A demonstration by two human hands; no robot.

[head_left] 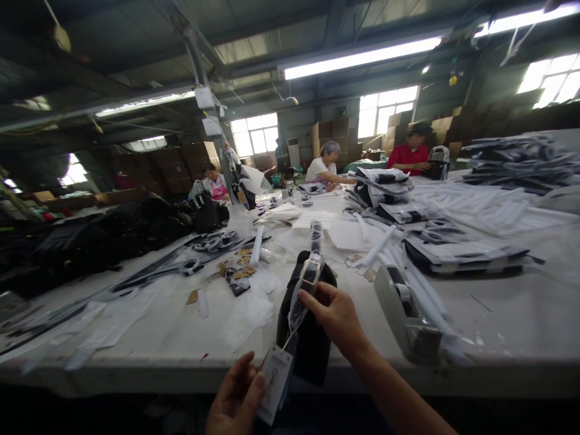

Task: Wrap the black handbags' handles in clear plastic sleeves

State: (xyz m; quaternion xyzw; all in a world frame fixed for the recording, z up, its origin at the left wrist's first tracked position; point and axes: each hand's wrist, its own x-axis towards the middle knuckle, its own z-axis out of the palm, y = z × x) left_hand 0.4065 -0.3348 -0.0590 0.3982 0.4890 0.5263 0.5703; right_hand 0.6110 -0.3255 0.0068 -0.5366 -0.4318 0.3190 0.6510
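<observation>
A black bag [304,338] stands at the near edge of the long white table [498,314], a clear plastic-wrapped strap piece [312,272] hanging against it. My right hand [338,317] is closed around the top of the bag and the wrapped piece. My left hand [238,396] is low at the bottom edge, its thumb and fingers pinching a white paper hang tag [275,380]. A thin string runs from the tag up to the bag.
A grey tape dispenser [405,314] sits right of the bag. White rolled sheets [421,290], stacked packed bags [462,254] and loose straps [208,244] cover the table. Black bags [104,235] are piled at left. Three people work at the far end.
</observation>
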